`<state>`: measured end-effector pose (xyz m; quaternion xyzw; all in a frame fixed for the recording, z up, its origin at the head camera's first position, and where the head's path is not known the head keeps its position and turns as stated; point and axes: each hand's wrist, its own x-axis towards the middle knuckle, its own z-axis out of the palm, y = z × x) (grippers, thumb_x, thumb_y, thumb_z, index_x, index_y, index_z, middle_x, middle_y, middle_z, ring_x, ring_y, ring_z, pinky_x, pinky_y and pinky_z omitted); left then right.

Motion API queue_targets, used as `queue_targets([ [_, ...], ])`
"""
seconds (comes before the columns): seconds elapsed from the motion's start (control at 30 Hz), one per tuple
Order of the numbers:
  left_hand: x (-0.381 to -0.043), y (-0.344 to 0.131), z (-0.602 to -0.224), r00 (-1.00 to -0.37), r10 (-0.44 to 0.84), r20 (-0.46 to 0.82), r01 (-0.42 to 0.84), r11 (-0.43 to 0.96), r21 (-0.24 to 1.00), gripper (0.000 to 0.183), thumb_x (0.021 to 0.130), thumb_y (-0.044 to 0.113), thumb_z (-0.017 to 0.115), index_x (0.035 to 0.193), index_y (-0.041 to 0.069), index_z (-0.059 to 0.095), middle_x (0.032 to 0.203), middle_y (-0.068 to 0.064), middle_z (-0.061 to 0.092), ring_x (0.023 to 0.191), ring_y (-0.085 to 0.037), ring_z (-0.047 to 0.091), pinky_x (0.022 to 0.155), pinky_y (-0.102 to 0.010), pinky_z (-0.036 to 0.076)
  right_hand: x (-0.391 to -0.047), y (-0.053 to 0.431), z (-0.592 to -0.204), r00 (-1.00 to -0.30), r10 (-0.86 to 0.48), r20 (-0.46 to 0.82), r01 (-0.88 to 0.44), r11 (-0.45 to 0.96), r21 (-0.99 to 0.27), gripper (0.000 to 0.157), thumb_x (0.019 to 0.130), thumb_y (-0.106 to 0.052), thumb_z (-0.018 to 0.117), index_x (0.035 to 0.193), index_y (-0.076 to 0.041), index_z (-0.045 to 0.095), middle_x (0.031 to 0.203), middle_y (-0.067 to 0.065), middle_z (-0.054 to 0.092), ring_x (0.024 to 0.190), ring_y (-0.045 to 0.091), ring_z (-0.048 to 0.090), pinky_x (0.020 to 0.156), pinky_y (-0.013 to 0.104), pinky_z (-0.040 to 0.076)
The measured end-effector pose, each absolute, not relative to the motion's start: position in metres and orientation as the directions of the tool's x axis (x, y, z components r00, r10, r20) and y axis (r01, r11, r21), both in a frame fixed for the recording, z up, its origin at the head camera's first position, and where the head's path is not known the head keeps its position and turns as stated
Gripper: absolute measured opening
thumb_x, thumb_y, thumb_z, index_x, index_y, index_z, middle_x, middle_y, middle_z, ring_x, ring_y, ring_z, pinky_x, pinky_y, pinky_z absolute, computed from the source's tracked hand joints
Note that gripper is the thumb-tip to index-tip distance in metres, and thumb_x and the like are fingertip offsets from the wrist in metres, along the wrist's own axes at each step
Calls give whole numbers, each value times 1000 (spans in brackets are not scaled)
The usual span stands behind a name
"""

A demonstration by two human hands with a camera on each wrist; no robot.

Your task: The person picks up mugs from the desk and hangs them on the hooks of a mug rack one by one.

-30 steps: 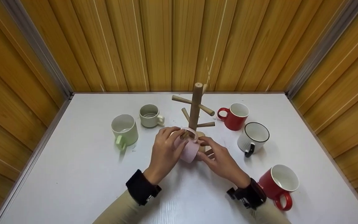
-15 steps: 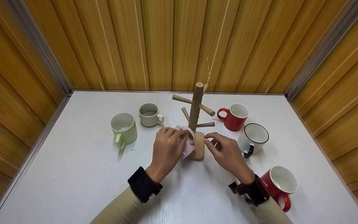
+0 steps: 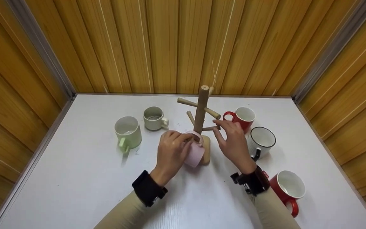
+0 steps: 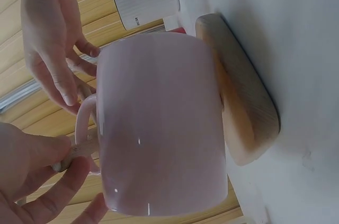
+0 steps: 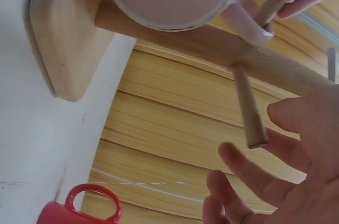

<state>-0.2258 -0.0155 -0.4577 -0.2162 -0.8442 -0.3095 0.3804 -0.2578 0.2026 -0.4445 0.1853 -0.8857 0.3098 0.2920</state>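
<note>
A pink mug hangs by its handle on a low peg of the wooden mug tree, tilted, its mouth facing the right wrist camera. My left hand pinches the tip of that peg between thumb and finger, just outside the mug handle. My right hand holds nothing; its fingers are spread and loosely bent around the end of another low peg. Whether a finger touches that peg I cannot tell. In the head view, the left hand covers part of the mug.
On the white table, a green mug and a small grey-green cup stand left. To the right are a red mug, a white mug with black rim and another red mug, near the right forearm.
My right hand has come off the pink mug, moved right, then up to the right-hand low peg. My left hand stays at its peg. The mug swung and settled on the peg.
</note>
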Motion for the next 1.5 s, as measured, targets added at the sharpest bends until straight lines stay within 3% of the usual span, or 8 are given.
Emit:
queue_targets([
  [0.13, -229, -16, -459, -627, 129, 768, 595, 715, 366, 12, 86, 15, 84, 97, 10, 81, 86, -3, 75, 86, -23, 63, 82, -42, 51, -259, 204, -451, -762, -152, 630, -516, 730, -449, 18, 94, -10, 74, 111, -5, 77, 98, 9, 75, 86, 33, 60, 76, 45, 46],
  [0.43, -240, -26, -460, -641, 79, 763, 580, 702, 414, 15, 85, 11, 83, 99, 10, 81, 89, -4, 76, 87, -24, 65, 87, -45, 51, -258, 200, -448, -784, -171, 597, -509, 727, -461, 17, 96, -13, 73, 110, -5, 78, 99, 9, 77, 89, 32, 64, 79, 45, 46],
  [0.63, -249, -29, -456, -646, 69, 760, 567, 710, 417, 16, 85, 12, 83, 100, 10, 81, 90, -3, 76, 88, -24, 65, 78, -43, 50, -256, 199, -443, -777, -175, 605, -516, 728, -451, 17, 96, -12, 74, 111, -5, 78, 102, 8, 78, 88, 28, 66, 74, 43, 45],
  [0.87, -263, -32, -456, -660, 34, 750, 553, 697, 456, 22, 82, 10, 85, 102, 7, 77, 89, -5, 75, 91, -26, 65, 80, -45, 50, -254, 199, -443, -782, -153, 604, -517, 700, -492, 14, 94, -12, 75, 107, -6, 74, 92, 4, 75, 83, 23, 67, 68, 40, 50],
  [1.23, -276, -37, -457, -693, -67, 717, 525, 636, 566, 20, 78, 11, 89, 86, 6, 71, 89, -7, 72, 88, -28, 62, 79, -45, 50, -249, 196, -445, -776, -204, 596, -552, 678, -486, 8, 93, -9, 75, 100, -9, 71, 90, 1, 72, 83, 19, 68, 73, 38, 51],
  [1.5, -287, -33, -457, -664, -116, 739, 521, 637, 569, 16, 77, 5, 88, 86, 3, 74, 89, -8, 71, 84, -31, 66, 75, -44, 52, -243, 192, -441, -792, -262, 551, -566, 653, -503, 8, 95, -9, 73, 103, -11, 70, 92, -2, 71, 85, 14, 67, 74, 37, 56],
])
